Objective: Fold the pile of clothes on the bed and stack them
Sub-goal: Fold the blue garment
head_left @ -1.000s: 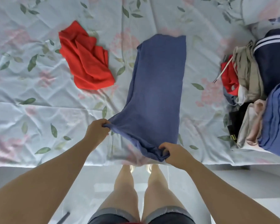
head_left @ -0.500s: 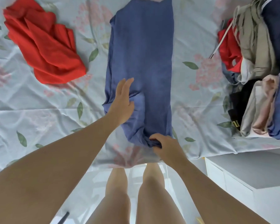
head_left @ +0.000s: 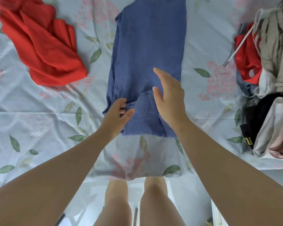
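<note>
A blue garment [head_left: 147, 51] lies lengthwise on the bed [head_left: 39, 128], folded into a long narrow strip, with its near end turned up onto itself. My left hand [head_left: 117, 114] rests on the left side of that near fold, fingers curled against the cloth. My right hand [head_left: 168, 97] is flat and open above the right part of the fold, fingers spread. A crumpled red garment [head_left: 39, 44] lies to the left. The pile of unfolded clothes [head_left: 268, 79] sits at the right edge.
The floral sheet covers the bed, whose front edge [head_left: 137, 175] is just before my legs. The pile on the right holds beige, red, black, white and pink pieces. A white cabinet corner [head_left: 222, 214] shows at lower right.
My right hand let go of the garment's near end and moved up over the fold. My left hand slid back toward the near left edge. The view moved closer to the bed.
</note>
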